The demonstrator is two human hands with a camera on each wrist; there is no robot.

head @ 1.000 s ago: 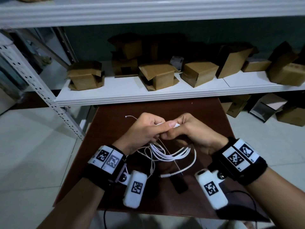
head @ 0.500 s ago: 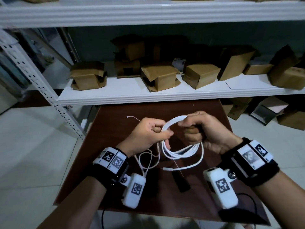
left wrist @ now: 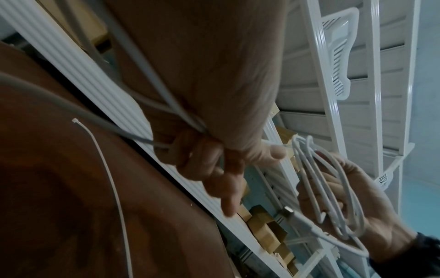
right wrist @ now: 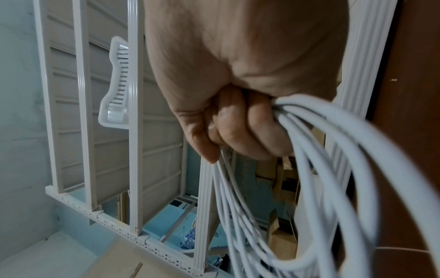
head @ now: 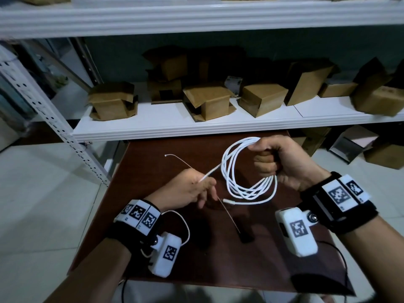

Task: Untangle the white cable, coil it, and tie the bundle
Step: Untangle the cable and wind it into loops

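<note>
The white cable [head: 229,171] is wound into a coil of several loops, held in the air above the brown table [head: 153,226]. My right hand [head: 262,158] grips the coil at its right side, fingers curled round the strands [right wrist: 333,169]. One strand runs left from the coil into my left hand [head: 203,182], which pinches it; slack loops past that wrist. A connector end [head: 227,201] dangles under the coil. A thin white zip tie [head: 175,157] lies on the table, partly hidden beneath my left hand, and shows in the left wrist view [left wrist: 107,169].
A small black object [head: 246,237] lies on the table near the tie's lower end. A white shelf [head: 175,125] with several cardboard boxes [head: 113,99] stands just behind the table. More boxes sit on the floor at the right [head: 382,156].
My hands have drawn apart. The right hand lifted the coil up and to the right, opening it into a round loop. The left hand slid down-left along the free strand.
</note>
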